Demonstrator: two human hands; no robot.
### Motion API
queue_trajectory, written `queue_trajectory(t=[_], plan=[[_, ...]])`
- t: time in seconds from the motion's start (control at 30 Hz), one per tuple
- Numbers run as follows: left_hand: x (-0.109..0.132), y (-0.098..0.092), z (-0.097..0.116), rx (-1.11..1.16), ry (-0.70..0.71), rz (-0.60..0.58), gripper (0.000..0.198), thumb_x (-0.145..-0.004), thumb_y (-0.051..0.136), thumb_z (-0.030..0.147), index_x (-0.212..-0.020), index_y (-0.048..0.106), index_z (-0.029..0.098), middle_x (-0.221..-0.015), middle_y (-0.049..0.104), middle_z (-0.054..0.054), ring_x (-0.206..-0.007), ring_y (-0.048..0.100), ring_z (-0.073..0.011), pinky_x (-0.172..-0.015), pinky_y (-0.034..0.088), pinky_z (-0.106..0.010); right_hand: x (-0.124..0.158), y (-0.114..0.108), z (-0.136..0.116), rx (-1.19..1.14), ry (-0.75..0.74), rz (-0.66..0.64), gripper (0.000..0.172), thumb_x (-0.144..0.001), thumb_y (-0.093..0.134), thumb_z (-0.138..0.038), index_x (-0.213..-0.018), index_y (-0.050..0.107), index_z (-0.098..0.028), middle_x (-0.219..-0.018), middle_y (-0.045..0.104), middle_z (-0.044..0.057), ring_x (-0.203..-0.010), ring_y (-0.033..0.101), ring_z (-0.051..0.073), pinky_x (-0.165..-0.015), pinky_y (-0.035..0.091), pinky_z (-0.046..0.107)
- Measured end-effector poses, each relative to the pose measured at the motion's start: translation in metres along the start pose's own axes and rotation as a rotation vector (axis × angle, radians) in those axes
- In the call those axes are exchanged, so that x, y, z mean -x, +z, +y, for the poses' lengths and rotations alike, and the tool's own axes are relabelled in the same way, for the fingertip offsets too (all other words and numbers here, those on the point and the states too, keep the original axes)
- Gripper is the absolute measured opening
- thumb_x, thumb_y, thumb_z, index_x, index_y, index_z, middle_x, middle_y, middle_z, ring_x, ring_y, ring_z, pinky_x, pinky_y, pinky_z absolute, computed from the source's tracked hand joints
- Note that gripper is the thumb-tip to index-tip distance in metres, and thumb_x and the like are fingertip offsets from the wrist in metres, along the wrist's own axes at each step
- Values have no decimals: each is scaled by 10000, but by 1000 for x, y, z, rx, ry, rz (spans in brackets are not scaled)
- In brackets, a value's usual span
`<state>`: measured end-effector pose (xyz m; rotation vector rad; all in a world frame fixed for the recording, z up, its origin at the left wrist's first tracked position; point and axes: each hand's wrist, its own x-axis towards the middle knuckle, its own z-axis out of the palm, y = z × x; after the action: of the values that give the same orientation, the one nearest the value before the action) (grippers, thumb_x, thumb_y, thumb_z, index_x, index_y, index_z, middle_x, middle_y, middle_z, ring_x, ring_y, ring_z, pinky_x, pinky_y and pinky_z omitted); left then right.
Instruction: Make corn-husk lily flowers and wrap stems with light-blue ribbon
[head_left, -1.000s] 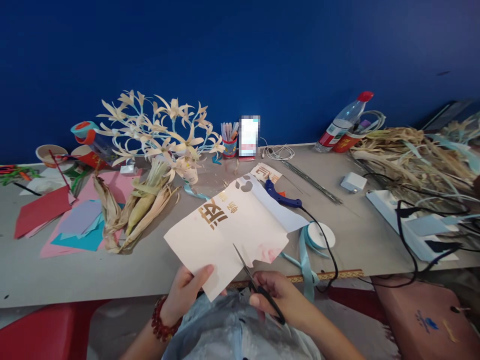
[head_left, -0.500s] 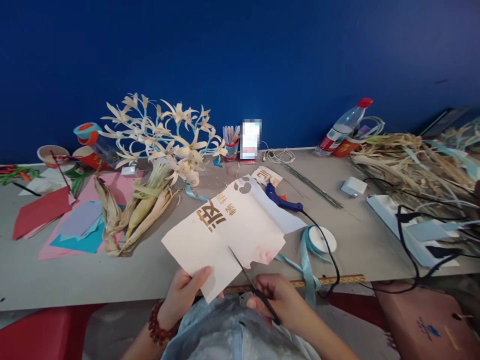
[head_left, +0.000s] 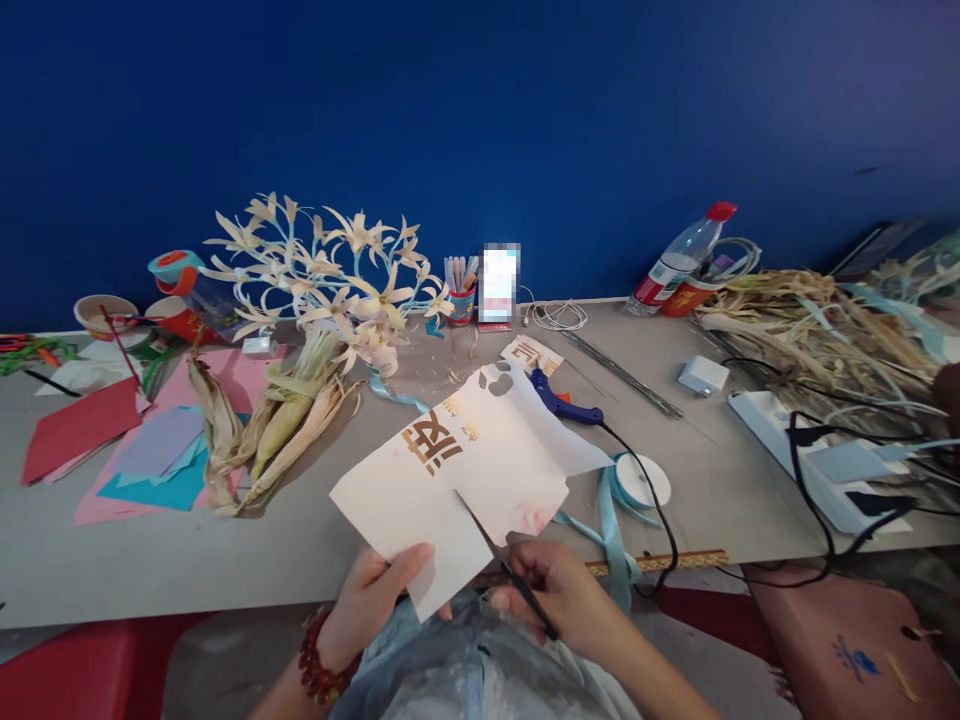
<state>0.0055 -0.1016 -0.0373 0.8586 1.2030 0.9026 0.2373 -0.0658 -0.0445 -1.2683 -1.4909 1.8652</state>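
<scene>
A white sheet of paper (head_left: 390,495) with gold printed characters and pink smudges is held out over the table's front edge. My left hand (head_left: 386,595) pinches its near left corner, thumb on top and fingers underneath. In my right hand (head_left: 551,590) is a pair of black scissors (head_left: 504,565), the blades pointing up and left across the paper. The near edge of the sheet shows a cut where the blades lie. Beyond the paper rests a blue hot glue gun (head_left: 562,402), its black cord trailing right.
Corn husks (head_left: 289,430) and coloured paper (head_left: 154,440) lie left, behind them a bunch of husk flowers (head_left: 360,280). A light blue ribbon roll (head_left: 641,482), wires (head_left: 622,372), a bottle (head_left: 679,265) and a power strip (head_left: 787,460) are to the right.
The paper has tilted and shifted slightly right and nearer, its far right edge curling. Both hands keep their grips, and the scissors have moved little.
</scene>
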Motion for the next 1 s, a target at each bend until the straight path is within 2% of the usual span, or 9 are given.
queue_trajectory(t=[0.13,0.47,0.6,0.83,1.0], plan=[[2,3,1,1,-30,-13,478,-894,556,467,-582,751,160,-541,709,-78,-517,624,-180,-551,479,-260,-1,1,-9,-22,66,-116,555,-642,766,-628,-614,396,-214,-494,439,-76,-426,406,86,-408,251,198],[7,10,9,-28,-56,12,495,-853,595,518,-559,738,146,-529,710,-97,-479,606,-166,-489,446,-240,-2,-2,-21,-63,10,-233,586,-616,741,-697,-710,502,-170,-609,449,-56,-560,366,91,-497,245,208],[6,9,8,-38,-61,-1,491,-861,584,517,-578,741,148,-551,720,-91,-495,620,-162,-496,448,-232,-2,-3,-18,-93,29,-232,601,-619,722,-720,-700,471,-180,-575,440,-63,-522,370,83,-470,228,204],[6,11,5,24,-90,48,476,-834,615,515,-558,738,148,-510,701,-89,-477,599,-162,-484,446,-239,-4,0,-12,-92,19,-199,609,-634,699,-734,-629,393,-208,-479,398,-84,-418,347,65,-409,169,198],[6,6,-6,54,-110,43,456,-828,639,500,-583,741,129,-519,705,-88,-465,605,-166,-475,466,-242,-6,2,-11,-67,45,-159,616,-617,705,-740,-597,375,-219,-437,405,-84,-374,335,63,-384,158,206]])
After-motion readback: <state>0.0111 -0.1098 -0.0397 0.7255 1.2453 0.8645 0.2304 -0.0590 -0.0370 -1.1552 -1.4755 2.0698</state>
